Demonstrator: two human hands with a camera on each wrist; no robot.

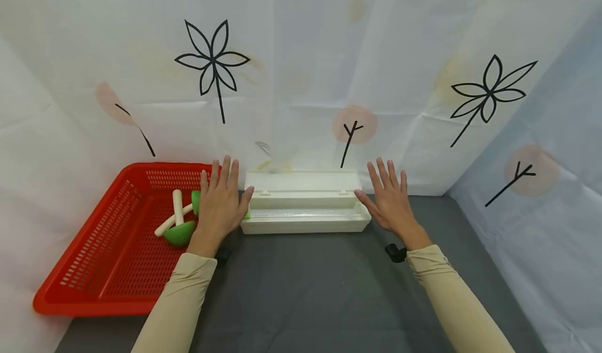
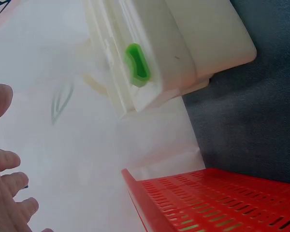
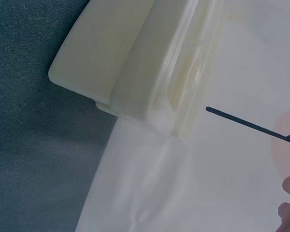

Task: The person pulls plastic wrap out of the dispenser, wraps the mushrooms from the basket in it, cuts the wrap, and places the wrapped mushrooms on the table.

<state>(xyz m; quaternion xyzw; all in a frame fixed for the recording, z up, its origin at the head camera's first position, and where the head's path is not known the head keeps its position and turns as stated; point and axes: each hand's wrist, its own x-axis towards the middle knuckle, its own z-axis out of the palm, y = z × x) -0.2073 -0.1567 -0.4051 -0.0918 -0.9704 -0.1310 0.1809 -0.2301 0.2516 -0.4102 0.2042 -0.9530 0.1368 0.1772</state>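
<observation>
So both hands are up with fingers spread straight and holding nothing: the left hand (image 1: 220,202) sits at the left end of the long cream-white plastic box with a closed lid (image 1: 304,202), thumb just at its corner, and the right hand (image 1: 389,201) mirrors it at the right end, thumb close to or touching the box, hard to say which. That box lies in the middle of the head view on the dark grey table mat (image 1: 305,290), pushed back against the white curtain printed with black flowers (image 1: 301,81). In the left wrist view you can see a small green latch tab (image 2: 137,65) on the box's end. Lower left of the frame there's a red slotted plastic basket (image 1: 113,248) with green-and-cream toy pieces (image 1: 178,222) inside, and the left wrist hangs right over its corner. What could go wrong, I'd guess: if they lift by the two ends with flat palms, the smooth plastic could slip or tip, and the left forearm could bump the basket since it's so near. The curtain behind might snag too.
</observation>
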